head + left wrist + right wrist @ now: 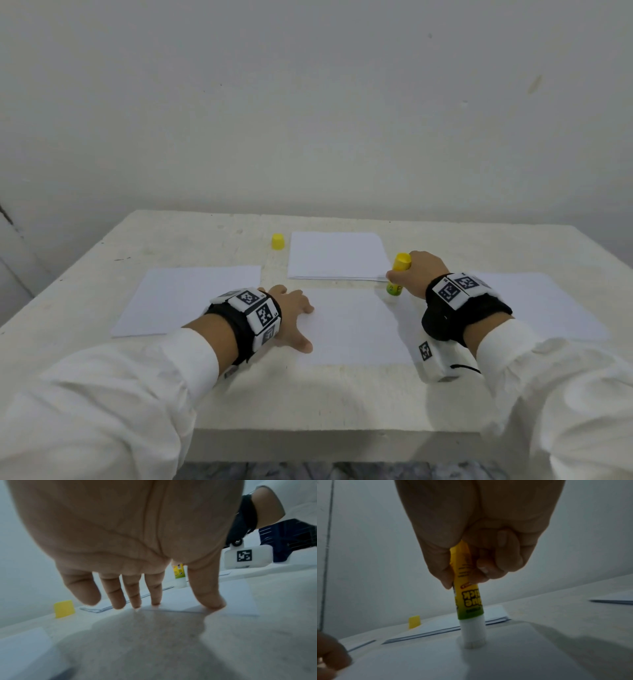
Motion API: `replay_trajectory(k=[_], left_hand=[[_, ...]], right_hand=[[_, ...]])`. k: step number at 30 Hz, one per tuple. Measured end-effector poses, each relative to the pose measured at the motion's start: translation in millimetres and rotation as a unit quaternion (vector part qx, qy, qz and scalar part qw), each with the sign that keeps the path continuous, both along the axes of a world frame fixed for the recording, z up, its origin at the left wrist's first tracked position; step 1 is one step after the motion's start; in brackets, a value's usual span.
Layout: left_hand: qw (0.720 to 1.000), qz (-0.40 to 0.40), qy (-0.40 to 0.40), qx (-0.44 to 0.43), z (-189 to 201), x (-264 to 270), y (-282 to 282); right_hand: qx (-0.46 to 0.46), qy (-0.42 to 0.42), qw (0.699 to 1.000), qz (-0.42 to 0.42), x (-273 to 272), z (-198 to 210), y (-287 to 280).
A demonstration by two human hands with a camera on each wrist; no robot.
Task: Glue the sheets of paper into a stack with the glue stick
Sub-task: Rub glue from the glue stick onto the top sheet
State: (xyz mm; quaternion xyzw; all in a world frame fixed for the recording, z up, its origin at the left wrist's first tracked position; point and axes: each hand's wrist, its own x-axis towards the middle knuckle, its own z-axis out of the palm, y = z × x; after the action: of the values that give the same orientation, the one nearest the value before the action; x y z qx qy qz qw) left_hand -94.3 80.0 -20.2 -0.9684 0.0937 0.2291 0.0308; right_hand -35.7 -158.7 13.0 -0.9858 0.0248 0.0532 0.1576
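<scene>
A white sheet (352, 325) lies in front of me on the table. My right hand (416, 274) grips a yellow-green glue stick (397, 275) upside down, its white tip pressed on the sheet's far right corner (473, 641). My left hand (294, 318) lies flat with spread fingers, fingertips (156, 600) pressing the sheet's left edge. The glue stick's yellow cap (277, 241) stands apart at the back. A stack of sheets (337, 255) lies behind the near sheet.
One more sheet (191, 298) lies at the left and another (548, 305) at the right, partly under my right wrist. The white table (308, 394) ends at a pale wall behind; its front edge is close to me.
</scene>
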Motion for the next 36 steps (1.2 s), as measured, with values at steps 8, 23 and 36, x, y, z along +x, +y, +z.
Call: replay_trajectory(k=[8,23,36], left_hand=[[0.998,0.056,0.013,-0.019,-6,3,8],[0.998,0.06,0.035,0.01,-4,6,7],[0.998,0.026,0.038,0.029,-5,11,7]], right_hand=[[0.096,-0.048,0.994,-0.029,-11,7,8],[0.068,0.015,0.98,0.186,-26,-1,112],[0.098,0.025,0.961,0.256,-77,-3,98]])
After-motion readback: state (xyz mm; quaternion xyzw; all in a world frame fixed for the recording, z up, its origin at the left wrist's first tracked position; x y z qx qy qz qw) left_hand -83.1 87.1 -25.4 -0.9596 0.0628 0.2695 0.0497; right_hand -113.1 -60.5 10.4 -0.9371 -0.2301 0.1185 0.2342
